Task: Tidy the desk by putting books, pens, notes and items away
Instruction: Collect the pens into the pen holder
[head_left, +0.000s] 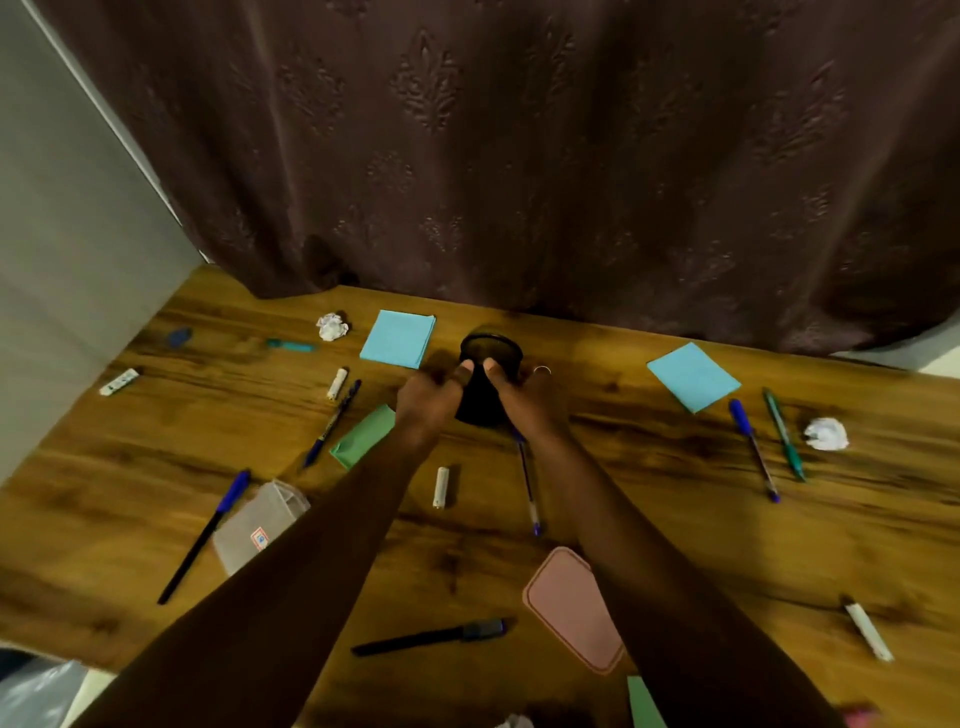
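A black mesh pen cup (493, 353) stands upright at the middle back of the wooden desk (649, 519). My left hand (434, 397) and my right hand (519, 397) grip its two sides, thumbs up near the rim. Scattered around lie blue pens (753, 447) (529, 483) (208, 530), a green pen (783, 434), a black marker (431, 636), blue note pads (399, 338) (693, 376), a green note (363, 436) and crumpled paper balls (332, 326) (826, 434).
A pink case (571, 608) lies near the front, a clear plastic box (260, 525) at the left. Small white tubes (440, 486) (336, 383) (870, 631) are scattered about. A dark curtain (519, 156) hangs behind the desk; a grey wall (62, 234) stands left.
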